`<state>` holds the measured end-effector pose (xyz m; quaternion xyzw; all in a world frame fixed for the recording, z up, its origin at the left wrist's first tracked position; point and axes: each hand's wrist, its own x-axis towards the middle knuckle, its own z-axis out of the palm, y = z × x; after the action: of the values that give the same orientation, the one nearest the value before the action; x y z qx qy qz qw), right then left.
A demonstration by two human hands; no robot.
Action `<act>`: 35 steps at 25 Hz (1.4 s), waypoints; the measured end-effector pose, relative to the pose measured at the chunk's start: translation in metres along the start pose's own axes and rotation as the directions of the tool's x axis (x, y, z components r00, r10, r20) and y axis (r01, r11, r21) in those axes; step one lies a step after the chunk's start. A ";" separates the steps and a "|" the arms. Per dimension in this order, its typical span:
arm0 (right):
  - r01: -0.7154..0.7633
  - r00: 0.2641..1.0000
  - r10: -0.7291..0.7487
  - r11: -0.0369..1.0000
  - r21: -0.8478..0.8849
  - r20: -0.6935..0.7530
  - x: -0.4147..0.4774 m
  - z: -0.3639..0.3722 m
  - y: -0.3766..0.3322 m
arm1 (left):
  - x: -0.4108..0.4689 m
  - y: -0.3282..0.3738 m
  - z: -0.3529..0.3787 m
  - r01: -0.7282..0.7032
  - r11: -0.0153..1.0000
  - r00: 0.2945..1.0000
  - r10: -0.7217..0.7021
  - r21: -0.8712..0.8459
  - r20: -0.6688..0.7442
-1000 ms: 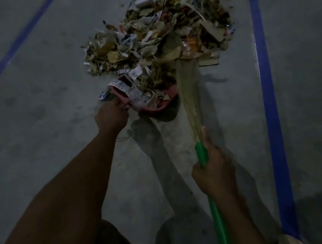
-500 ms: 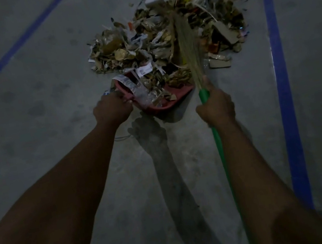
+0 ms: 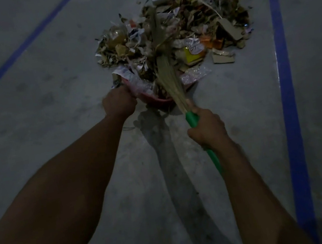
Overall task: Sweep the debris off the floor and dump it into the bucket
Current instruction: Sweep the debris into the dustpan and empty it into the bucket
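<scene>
On the grey concrete floor point(image 3: 51, 141), with a blue line point(image 3: 281, 57) to the right and a second blue line point(image 3: 20, 48) slanting off to the left, the debris point(image 3: 198, 22) lies heaped in one loose pile of dry leaves, torn paper, card and wrappers; a red dustpan point(image 3: 158, 101) sits at the pile's near edge, its mouth towards the heap, so that whatever is dragged back lands in it; some scraps already lie in the pan. The left hand point(image 3: 119, 103) grips the pan's near left rim, fingers curled round it, apparently to brace it against the push of the broom point(image 3: 173, 89); the right hand point(image 3: 206, 129) is wrapped tight round the green handle point(image 3: 192, 119) just below the straw, a short hold that suits small, controlled strokes; the straw bristles point(image 3: 164, 67) reach over the pan into the middle of the heap, placed as for a pull towards the pan. Most of the pile lies beyond the pan, so I judge the sweeping well short of done; the bucket is not in view, and no dumping has begun.
</scene>
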<state>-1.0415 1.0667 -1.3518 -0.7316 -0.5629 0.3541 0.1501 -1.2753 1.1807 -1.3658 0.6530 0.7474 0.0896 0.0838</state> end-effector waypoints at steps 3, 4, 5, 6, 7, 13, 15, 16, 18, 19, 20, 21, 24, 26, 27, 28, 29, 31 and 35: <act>-0.042 0.991 0.048 0.998 0.051 -0.128 -0.045 -0.001 0.008 | -0.004 -0.006 -0.002 -0.017 1.000 1.000 0.017 0.004 0.020; -0.058 0.985 0.066 0.997 0.054 -0.160 -0.055 -0.002 0.011 | -0.005 -0.008 -0.002 -0.021 1.000 1.000 0.021 0.003 0.023; -0.075 0.980 0.084 0.996 0.051 -0.180 -0.060 -0.004 0.014 | -0.006 -0.011 -0.003 -0.017 1.000 1.000 0.017 -0.003 0.025; -0.096 0.976 0.103 0.994 0.049 -0.193 -0.061 -0.007 0.017 | -0.007 -0.014 -0.003 -0.010 1.000 1.000 0.011 -0.011 0.026; -0.117 0.971 0.124 0.992 0.044 -0.203 -0.057 -0.012 0.018 | -0.007 -0.016 -0.004 -0.006 1.000 1.000 0.007 -0.018 0.030; -0.149 0.972 0.135 0.987 -0.060 -0.192 -0.010 -0.028 0.005 | -0.006 -0.024 -0.002 -0.006 0.999 0.999 0.008 -0.036 0.037; -0.121 0.985 0.107 0.988 -0.100 -0.136 -0.004 -0.020 -0.009 | -0.006 -0.024 -0.001 0.004 0.999 0.999 -0.003 -0.036 0.032; -0.100 0.991 0.087 0.987 -0.128 -0.100 -0.005 -0.014 -0.014 | -0.006 -0.023 0.000 0.009 0.999 1.000 -0.008 -0.036 0.028; -0.068 0.997 0.062 0.986 -0.155 -0.049 -0.022 0.001 -0.013 | -0.005 -0.022 0.001 0.021 0.999 1.000 -0.020 -0.025 0.023; -0.065 0.997 0.057 0.986 -0.154 -0.056 -0.036 0.009 -0.006 | -0.004 -0.021 0.001 0.029 0.999 0.999 -0.028 -0.017 0.021; -0.071 0.994 0.057 0.986 -0.148 -0.096 -0.053 0.015 0.002 | -0.004 -0.020 0.002 0.037 0.999 0.999 -0.037 -0.015 0.018; -0.090 0.984 0.066 0.986 -0.139 -0.163 -0.071 0.019 0.010 | -0.003 -0.019 0.002 0.044 0.999 0.999 -0.044 -0.019 0.017; -0.148 0.928 0.102 0.984 -0.103 -0.360 -0.092 0.013 0.023 | -0.005 -0.016 0.002 0.054 0.998 0.998 -0.053 -0.041 0.027; -0.177 0.904 0.127 0.980 -0.088 -0.409 -0.080 -0.006 0.020 | -0.006 -0.015 0.001 0.059 0.998 0.998 -0.058 -0.033 0.030; -0.190 0.897 0.138 0.978 -0.086 -0.419 -0.072 -0.017 0.017 | -0.007 -0.014 0.000 0.060 0.998 0.998 -0.059 -0.026 0.035; -0.199 0.893 0.144 0.976 -0.089 -0.426 -0.062 -0.029 0.013 | -0.008 -0.013 0.000 0.059 0.998 0.997 -0.058 -0.024 0.041; -0.201 0.892 0.142 0.975 -0.097 -0.430 -0.052 -0.039 0.009 | -0.008 -0.012 -0.001 0.057 0.998 0.997 -0.056 -0.023 0.047; -0.183 0.898 0.116 0.976 -0.119 -0.425 -0.036 -0.052 0.000 | -0.009 -0.011 -0.003 0.056 0.998 0.997 -0.055 -0.019 0.050; -0.112 0.928 0.040 0.978 -0.174 -0.371 -0.003 -0.053 -0.016 | -0.012 -0.012 -0.004 0.061 0.998 0.997 -0.060 -0.019 0.043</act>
<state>-1.0168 1.0787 -1.3035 -0.8170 -0.5277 0.1616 0.1672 -1.2859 1.1668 -1.3643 0.6308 0.7640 0.0808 0.1088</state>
